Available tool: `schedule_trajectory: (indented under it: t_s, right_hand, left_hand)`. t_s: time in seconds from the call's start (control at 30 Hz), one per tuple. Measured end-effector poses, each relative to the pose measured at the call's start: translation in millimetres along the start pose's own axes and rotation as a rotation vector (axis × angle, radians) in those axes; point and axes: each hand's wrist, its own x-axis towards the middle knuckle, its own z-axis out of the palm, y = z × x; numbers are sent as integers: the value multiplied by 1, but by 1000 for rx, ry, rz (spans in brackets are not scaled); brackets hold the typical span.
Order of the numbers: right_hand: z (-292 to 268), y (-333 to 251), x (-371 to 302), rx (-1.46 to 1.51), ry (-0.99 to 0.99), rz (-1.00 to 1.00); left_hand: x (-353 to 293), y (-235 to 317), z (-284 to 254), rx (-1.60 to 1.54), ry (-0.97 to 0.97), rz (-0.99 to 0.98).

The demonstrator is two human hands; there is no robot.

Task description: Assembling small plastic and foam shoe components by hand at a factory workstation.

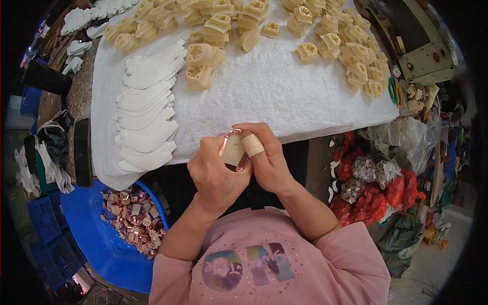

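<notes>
Both my hands hold a small cupped piece [234, 150] with a shiny pink metallic rim and a cream-coloured inside, just off the table's near edge. My left hand [216, 170] is closed around its left and lower side. On its right side presses my right hand [269, 157], fingers curled behind it and the thumb wrapped in beige tape. Fingers cover much of the piece, so its underside is hidden. Left of my hands, a row of overlapping white cut-out sheets [147, 112] lies on the white-covered table [254, 86].
Cream moulded pieces [356, 56] lie heaped along the table's far and right sides. A blue basin [112, 259] at lower left holds shiny pink pieces [136, 218]. Green-handled scissors [392, 90] rest at the right edge, above red plastic bags [366, 201].
</notes>
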Motion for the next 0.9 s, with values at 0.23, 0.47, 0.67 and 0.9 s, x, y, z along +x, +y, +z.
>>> schedule_trajectory:
  t_s: [0.23,0.47,0.67,0.9]
  right_hand:
    - [-3,3,1,487,-12,183]
    - [-3,6,-4,196,74,31]
    - [-46,0,-1,-44,86,-110]
    - [-184,2,-9,-466,746,-211]
  left_hand:
    - [4,-7,-2,0,-51,36]
    - [3,-5,4,9,-145,73]
    - [13,-2,6,-169,-364,-116]
    - [14,-25,12,-741,-563,-689]
